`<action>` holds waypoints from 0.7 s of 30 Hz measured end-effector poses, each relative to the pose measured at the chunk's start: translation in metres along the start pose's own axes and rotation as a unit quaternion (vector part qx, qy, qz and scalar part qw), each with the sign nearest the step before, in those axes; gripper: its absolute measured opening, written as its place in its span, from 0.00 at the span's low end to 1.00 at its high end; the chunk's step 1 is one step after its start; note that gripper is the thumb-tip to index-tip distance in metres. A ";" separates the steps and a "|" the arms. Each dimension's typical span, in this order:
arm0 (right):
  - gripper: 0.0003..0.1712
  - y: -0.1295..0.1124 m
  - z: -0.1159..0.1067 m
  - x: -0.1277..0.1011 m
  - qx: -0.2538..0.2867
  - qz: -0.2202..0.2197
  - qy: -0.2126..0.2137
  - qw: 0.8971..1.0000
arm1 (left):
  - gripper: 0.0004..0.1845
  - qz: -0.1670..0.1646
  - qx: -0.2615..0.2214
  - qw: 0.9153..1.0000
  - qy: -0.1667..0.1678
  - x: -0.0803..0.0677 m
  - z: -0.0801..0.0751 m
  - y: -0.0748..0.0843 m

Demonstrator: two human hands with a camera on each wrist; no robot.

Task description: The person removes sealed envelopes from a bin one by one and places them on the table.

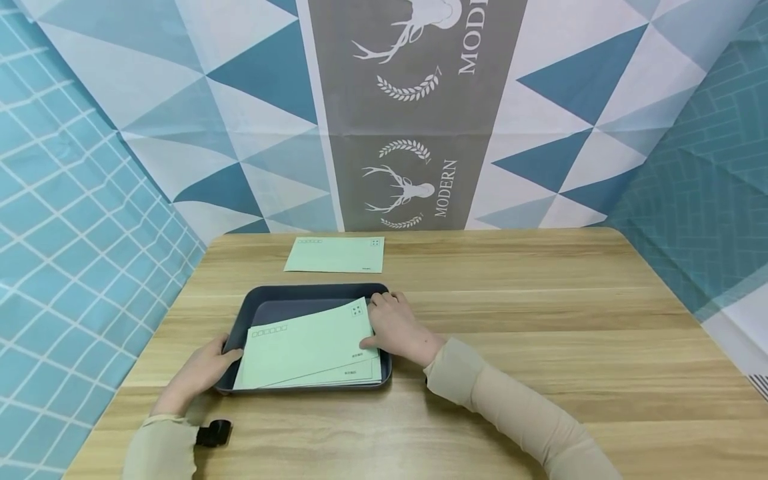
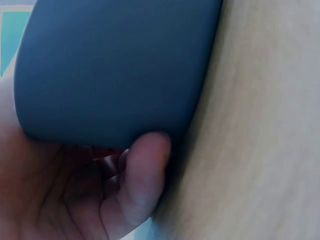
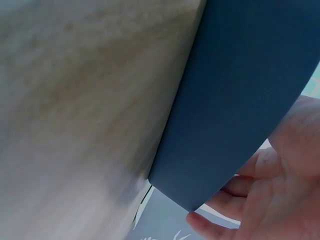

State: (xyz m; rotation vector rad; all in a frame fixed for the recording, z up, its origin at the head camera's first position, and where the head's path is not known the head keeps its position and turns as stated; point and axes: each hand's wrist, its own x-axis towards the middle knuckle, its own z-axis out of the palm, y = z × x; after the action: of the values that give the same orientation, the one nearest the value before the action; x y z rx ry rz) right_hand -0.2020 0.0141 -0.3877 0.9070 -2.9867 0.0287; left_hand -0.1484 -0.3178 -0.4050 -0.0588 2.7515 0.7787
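A: What does the head view give that the wrist views don't?

B: The whole layout. A dark blue-grey tray (image 1: 300, 299) sits on the wooden table (image 1: 540, 320), toward the near left. Pale green envelopes (image 1: 306, 350) lie stacked in it, the top one skewed so its corner rides up over the tray's right rim. A separate green envelope (image 1: 335, 255) lies flat on the table just beyond the tray, apart from it. Neither wrist view shows any of the envelopes clearly.

A: And the wrist views?

B: Close contact. The left wrist view shows the left hand (image 2: 75, 200) cupped under the tray's rounded outer wall (image 2: 115, 70), thumb tip pressed against it. The right wrist view shows the right hand (image 3: 280, 190) with fingers curled round the tray's edge (image 3: 240, 100).

A: How do the hands look from above?

B: The left hand (image 1: 204, 370) grips the tray's near left corner, fingers wrapped on the rim. The right hand (image 1: 399, 327) rests at the right rim, fingers bent over the edge, thumb touching the top envelope's side.

A: The envelopes themselves?

B: Mint green, with a row of small postcode boxes at one corner, a stamp square at the other, and small print on the lower edge, too small to read.
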 end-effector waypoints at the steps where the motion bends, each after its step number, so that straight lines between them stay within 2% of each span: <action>1: 0.42 0.000 0.000 0.000 0.000 0.001 0.001 1.000 | 0.34 0.000 0.001 1.000 -0.001 0.000 0.000 0.001; 7: 0.40 0.001 -0.001 -0.001 0.008 0.002 0.017 1.000 | 0.34 -0.003 0.003 1.000 -0.004 0.002 0.000 0.001; 11: 0.25 0.002 -0.002 -0.001 0.024 -0.001 0.014 1.000 | 0.35 0.000 0.001 1.000 -0.003 0.002 0.001 0.001; 13: 0.21 0.003 -0.002 -0.001 0.041 -0.002 0.010 0.999 | 0.35 0.000 0.000 1.000 -0.005 0.002 0.000 0.002; 21: 0.22 0.002 -0.001 -0.002 0.090 -0.006 -0.006 0.996 | 0.34 0.006 0.007 1.000 -0.001 0.000 -0.001 0.003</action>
State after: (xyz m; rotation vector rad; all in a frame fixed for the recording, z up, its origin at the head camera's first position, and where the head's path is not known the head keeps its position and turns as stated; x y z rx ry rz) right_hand -0.2015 0.0172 -0.3868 0.9445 -3.0279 0.2973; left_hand -0.1486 -0.3158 -0.4029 -0.0400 2.7580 0.7614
